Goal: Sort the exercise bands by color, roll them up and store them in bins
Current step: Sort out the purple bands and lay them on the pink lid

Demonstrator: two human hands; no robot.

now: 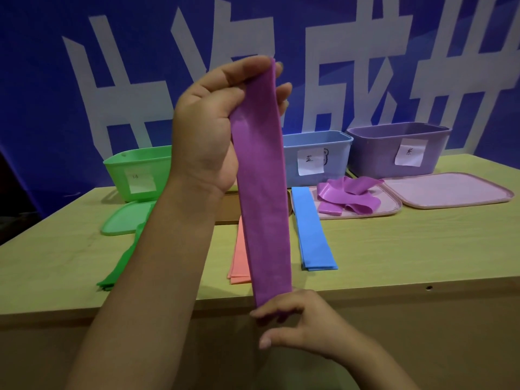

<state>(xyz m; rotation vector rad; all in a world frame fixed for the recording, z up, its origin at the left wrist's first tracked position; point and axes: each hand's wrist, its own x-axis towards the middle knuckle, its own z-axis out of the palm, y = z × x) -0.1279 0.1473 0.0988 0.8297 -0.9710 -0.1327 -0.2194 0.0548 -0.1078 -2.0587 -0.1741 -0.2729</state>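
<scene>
Left grip: left hand (222, 114) is raised, thumb in front and fingers behind, pinching the top end of the purple band (263, 192).
Right grip: right hand (298, 322) is low, at the near edge of the worktop (394, 249), fingertips curled around the band's bottom end.
Band position: held upright between the two hands, in the air, in front of the bins, touching nothing else.
Band state: flat, smooth, no twist visible; it hangs straight, so it looks lightly tensioned.
Handling, judged: thin, light elastic sheet, limp when slack, likely a little tacky rather than slippery; no fragility concern, but it should spring open if a roll is released.
Where to hold, judged: ends only. To roll, start at the bottom end under the right fingertips and keep the top end pinched for tension.
Sorted stacks: green bands (123, 263) at left, pink bands (239, 263) behind the held band, blue bands (312, 232) to its right, each laid flat on the worktop.
Unsorted: crumpled purple bands (346, 198) on a pink lid (391, 205).
Bins: green bin (132, 170), blue bin (318, 156), purple bin (394, 147) stand along the back of the worktop, open and each with a paper label; contents not visible.
Other lids: green lid (123, 218) in front of the green bin; second pink lid (450, 190) at far right.
Target, judged: the purple bin, well apart from the hands, at back right.
</scene>
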